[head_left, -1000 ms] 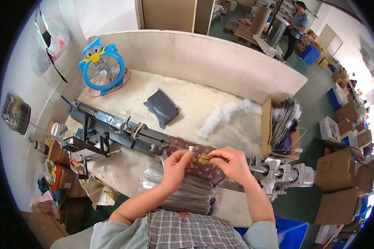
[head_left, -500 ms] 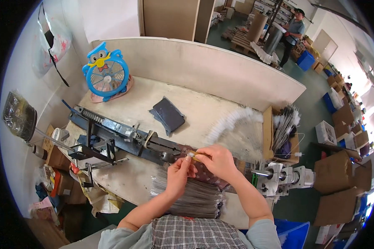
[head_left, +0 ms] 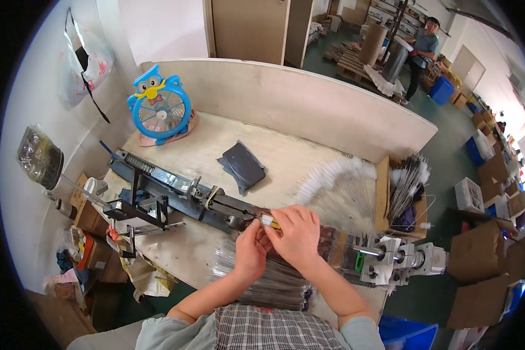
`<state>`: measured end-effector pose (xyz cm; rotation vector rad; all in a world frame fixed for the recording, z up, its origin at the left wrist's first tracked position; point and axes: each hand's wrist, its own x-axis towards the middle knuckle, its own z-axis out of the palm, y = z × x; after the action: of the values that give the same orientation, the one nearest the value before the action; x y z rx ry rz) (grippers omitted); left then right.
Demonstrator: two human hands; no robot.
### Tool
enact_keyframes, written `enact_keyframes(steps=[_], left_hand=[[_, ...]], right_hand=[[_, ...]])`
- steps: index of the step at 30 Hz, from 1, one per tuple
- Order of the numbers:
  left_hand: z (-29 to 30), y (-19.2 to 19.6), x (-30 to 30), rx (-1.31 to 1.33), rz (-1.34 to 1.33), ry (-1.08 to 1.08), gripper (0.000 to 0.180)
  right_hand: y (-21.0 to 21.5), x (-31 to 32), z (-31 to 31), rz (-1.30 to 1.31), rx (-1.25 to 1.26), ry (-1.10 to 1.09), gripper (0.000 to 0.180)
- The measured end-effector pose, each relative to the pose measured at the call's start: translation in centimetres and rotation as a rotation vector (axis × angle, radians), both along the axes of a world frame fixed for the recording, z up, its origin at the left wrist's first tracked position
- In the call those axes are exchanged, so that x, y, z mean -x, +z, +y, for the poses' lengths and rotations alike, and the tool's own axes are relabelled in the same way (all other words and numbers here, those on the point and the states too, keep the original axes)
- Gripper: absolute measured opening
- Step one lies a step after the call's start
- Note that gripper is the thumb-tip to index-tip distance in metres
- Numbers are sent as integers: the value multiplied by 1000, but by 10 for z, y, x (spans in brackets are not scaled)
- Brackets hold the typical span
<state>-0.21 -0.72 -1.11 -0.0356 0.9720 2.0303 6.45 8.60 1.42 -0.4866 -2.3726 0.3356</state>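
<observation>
A small yellow-and-white piece, its kind too small to make out, sits in the curled fingers of my right hand. Close against its left end, my left hand is closed, thumb and fingers pressed together; whatever they pinch is hidden. Both hands are over the right end of a long dark metal machine rail that slants across the bench. Beneath my forearms lies a thick bundle of thin grey metal wires. A dark spotted cloth shows beside my right hand.
White-tufted wire brushes fan out at the right, beside a cardboard box of wires. A metal spindle unit stands at the bench's right end. A blue fan, a dark flat pad and a lever frame are leftward. Another person stands far off.
My right hand has turned and come left, its back now more over the small piece. My left hand stays close by. The whole view has shifted slightly.
</observation>
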Motion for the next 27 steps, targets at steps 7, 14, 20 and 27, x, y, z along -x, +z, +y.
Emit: enact_keyframes(steps=[7,14,20,27], left_hand=[[0,-18,0,-122,29,-10,9],[6,-8,-2,2,42,4,5],[1,-7,3,-42,2,-32,9],[-1,-15,2,-89,-21,-45,19]], right_hand=[[1,-12,7,49,-106,49,25],[-2,-26,14,13,-105,61,26],[1,-9,7,-50,-49,144,30],[7,-7,8,-88,-13,173,32]])
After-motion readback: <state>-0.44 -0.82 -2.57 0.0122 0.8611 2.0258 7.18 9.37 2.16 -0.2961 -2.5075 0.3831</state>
